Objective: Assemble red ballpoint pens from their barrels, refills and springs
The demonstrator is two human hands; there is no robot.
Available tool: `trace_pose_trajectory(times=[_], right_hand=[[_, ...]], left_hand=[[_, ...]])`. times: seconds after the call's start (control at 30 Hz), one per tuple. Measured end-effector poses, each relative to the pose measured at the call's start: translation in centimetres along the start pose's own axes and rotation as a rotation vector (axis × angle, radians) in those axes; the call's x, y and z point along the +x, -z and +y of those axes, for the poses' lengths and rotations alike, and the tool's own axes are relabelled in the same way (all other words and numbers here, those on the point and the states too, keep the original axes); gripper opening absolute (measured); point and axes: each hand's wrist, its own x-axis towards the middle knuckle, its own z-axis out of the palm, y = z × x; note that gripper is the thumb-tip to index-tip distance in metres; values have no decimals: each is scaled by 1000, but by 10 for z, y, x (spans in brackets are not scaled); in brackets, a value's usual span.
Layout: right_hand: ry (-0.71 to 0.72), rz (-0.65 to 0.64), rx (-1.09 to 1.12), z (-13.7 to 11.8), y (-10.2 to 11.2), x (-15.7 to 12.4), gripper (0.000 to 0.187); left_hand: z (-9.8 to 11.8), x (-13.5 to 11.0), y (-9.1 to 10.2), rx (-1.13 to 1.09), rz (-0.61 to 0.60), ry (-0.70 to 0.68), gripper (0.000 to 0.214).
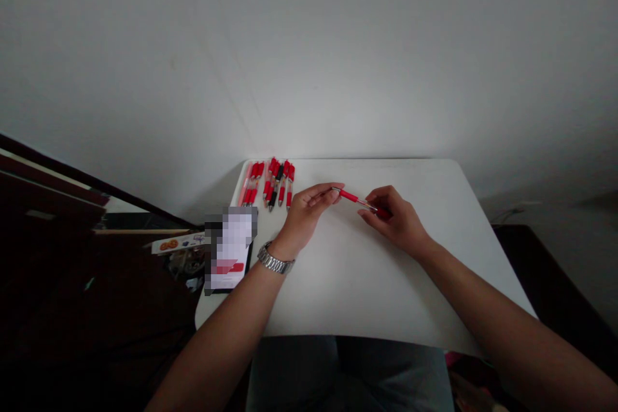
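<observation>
Head view: a pale wall [309, 58] fills the upper part, with a white table [338, 296] up against it. Over the table's middle my left hand [309, 209] and right hand [393, 219] face each other, both occupied. Beside my left forearm lies a lit phone [230, 273], its screen partly blurred out. Beyond it, at the far left corner, pens [282, 193] lie in two loose clusters, mostly red, a black one among them. Smallest is the red pen [348, 195] slanting between my hands: my left thumb and fingertips pinch its metal tip, while my right fingers curl around the other end. I judge handling of this one to be under way; which of the pens lying there are done or left, I can't tell.
</observation>
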Motion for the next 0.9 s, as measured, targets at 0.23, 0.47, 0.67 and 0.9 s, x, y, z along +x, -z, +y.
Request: trace_pose_trajectory(times=[0.23,0.47,0.67,0.9], right_hand=[[-15,-65,-9,-6,6,1,30],[6,12,-26,1,2,2,32],[-16,49,-84,6,0,3,23],[19,-48,-77,-4,6,4,36]], left_hand=[[2,-1,-3,-5,-35,-5,28],[1,1,-2,-19,47,-4,29],[0,3,-2,-96,98,-5,28],[-1,3,-2,-74,88,-3,29]])
